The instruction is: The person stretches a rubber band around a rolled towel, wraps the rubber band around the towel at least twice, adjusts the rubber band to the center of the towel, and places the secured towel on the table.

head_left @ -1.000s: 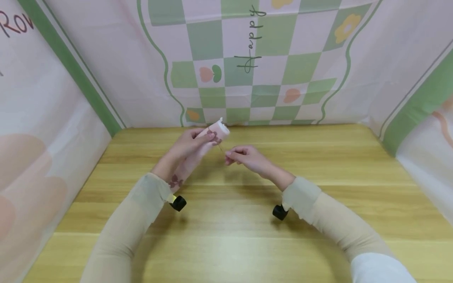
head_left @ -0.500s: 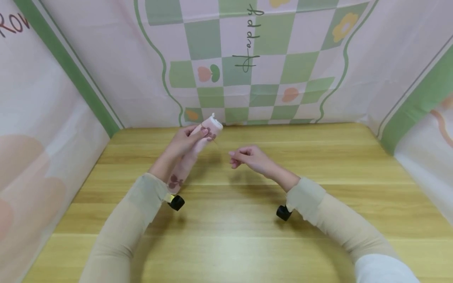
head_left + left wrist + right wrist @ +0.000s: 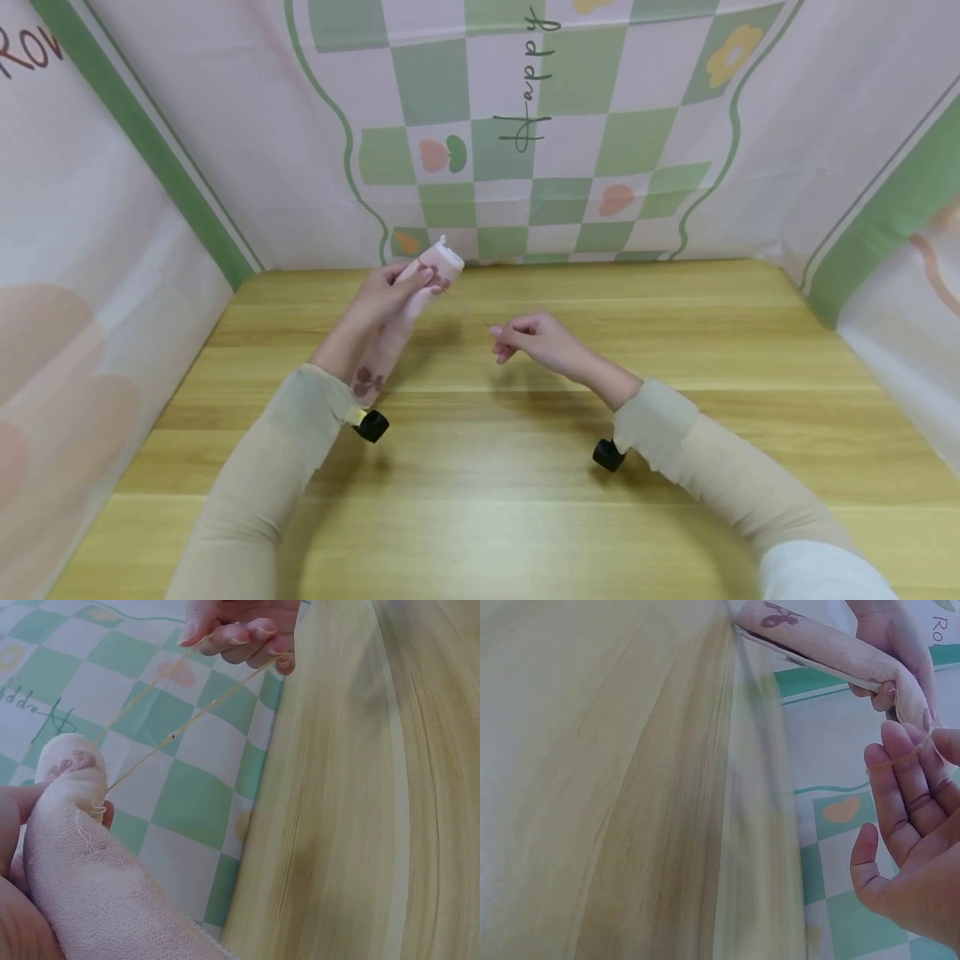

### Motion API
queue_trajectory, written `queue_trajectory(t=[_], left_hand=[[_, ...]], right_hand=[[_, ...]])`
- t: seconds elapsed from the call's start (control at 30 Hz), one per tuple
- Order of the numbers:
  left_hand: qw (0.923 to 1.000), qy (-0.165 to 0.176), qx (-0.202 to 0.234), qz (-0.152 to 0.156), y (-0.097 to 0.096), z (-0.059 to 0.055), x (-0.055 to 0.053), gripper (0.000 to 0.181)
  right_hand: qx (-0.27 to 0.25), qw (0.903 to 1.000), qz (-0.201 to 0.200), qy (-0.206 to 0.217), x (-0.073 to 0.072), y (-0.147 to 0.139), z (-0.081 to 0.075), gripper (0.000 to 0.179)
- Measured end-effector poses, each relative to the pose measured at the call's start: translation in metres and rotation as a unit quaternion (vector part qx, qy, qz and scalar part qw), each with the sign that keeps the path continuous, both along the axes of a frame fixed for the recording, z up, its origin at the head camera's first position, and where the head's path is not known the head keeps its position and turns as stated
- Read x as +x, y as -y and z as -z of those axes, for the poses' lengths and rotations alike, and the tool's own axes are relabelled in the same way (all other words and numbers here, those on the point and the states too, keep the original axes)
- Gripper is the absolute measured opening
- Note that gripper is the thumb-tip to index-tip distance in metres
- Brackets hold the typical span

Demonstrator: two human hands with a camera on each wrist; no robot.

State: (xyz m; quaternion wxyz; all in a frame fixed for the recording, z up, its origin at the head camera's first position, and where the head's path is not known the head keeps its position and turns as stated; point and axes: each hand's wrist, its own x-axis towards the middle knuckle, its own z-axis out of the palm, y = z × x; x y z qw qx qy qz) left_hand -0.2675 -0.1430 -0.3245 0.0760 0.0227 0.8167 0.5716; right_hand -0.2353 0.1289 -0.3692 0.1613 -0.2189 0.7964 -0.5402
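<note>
Pink rolled cloth (image 3: 394,335) at nine o'clock, tilted toward one, sits in the left hand's (image 3: 377,295) clasp. The right hand (image 3: 546,342), at four, pinches what seems an elastic band (image 3: 172,736); the hands have just drawn apart, so its strands stretch taut between them.

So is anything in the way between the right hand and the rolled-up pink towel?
Nothing visible blocks the right hand from the rolled pink towel, which the left hand grips. Only a thin rubber band crosses the gap, its two strands stretched from the towel to the right hand.
</note>
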Motion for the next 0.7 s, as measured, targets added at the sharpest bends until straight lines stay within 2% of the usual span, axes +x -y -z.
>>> queue_trajectory(t=[0.2,0.47,0.7], left_hand=[[0.9998,0.004,0.018,-0.01,0.002,0.0,-0.001,0.053],[0.9998,0.013,-0.008,-0.014,0.005,-0.005,0.001,0.057],[0.9998,0.007,-0.008,-0.016,0.006,-0.006,0.003,0.056]], right_hand=[[-0.008,1.0,0.0,-0.004,0.0,-0.004,0.002,0.039],[-0.01,0.9999,0.001,-0.009,0.002,-0.01,0.002,0.038],[-0.008,0.9999,0.004,-0.012,0.004,-0.013,0.003,0.038]])
